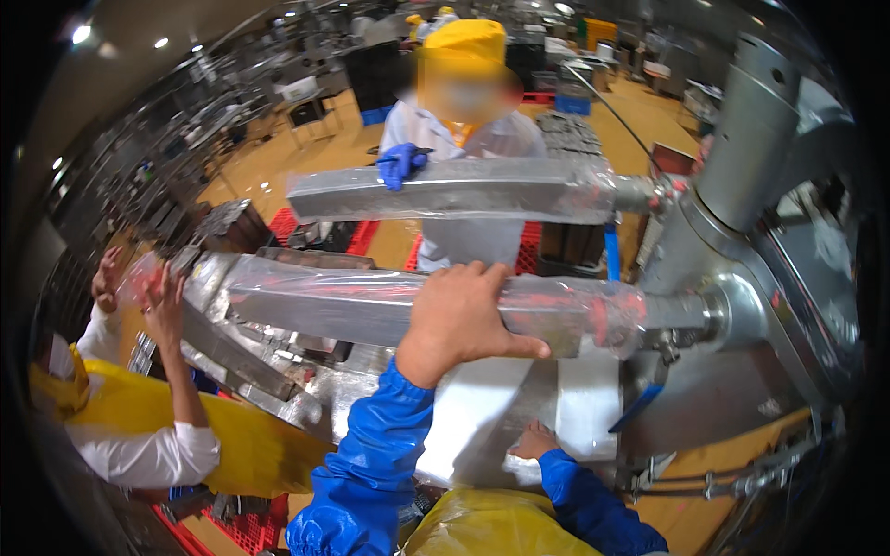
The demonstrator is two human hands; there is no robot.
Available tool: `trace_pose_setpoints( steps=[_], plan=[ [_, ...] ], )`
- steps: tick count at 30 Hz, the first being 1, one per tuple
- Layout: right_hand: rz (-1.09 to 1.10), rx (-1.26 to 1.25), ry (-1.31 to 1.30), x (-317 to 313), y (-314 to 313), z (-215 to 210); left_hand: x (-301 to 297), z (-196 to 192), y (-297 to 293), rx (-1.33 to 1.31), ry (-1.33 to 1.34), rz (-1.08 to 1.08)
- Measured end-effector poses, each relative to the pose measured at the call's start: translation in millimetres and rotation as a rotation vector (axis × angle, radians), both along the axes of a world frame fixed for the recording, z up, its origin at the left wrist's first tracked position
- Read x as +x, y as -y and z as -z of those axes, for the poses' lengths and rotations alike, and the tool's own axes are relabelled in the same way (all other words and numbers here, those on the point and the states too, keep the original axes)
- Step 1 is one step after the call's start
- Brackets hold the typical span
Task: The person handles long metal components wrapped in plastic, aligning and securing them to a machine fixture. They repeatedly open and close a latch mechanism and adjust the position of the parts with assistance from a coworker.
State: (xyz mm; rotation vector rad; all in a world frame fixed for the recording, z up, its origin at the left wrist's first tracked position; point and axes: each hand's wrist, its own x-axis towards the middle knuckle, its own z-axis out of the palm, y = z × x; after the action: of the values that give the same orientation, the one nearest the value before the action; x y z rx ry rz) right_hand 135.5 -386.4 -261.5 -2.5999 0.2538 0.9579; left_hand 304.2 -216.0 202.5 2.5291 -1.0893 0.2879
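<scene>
A long, square-sided metal mould (324,298) in clear plastic film runs across in front of me, its right end joined to a steel nozzle (680,317). My left hand (459,320) lies over its middle, thumb stretched to the right and fingers reaching over the far edge. Pink material shows through the film at the right end. Below it, my right hand (533,440) rests on the shiny metal table (589,398), its fingers partly visible and apparently around nothing. Farther off, a second film-covered mould (501,193) hangs from another nozzle.
Opposite me, a person in a yellow cap keeps a blue-gloved hand (400,165) on the far mould. At left, another person's hands (162,301) touch the near mould's film-covered end. A thick steel pipe (746,139) and a blue-handled valve lever (640,406) stand at right.
</scene>
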Motion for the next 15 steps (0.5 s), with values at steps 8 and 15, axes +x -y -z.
trace_pose_setpoints(
  steps=[8,15],
  plan=[
    [-0.029,-0.047,-0.083,14.0,-2.0,-13.5,2.7,2.5,1.6,0.030,0.007,0.012],
    [-0.076,-0.015,-0.028,15.7,3.3,-4.6,1.1,-0.3,3.5,0.052,0.000,-0.022]
  ],
)
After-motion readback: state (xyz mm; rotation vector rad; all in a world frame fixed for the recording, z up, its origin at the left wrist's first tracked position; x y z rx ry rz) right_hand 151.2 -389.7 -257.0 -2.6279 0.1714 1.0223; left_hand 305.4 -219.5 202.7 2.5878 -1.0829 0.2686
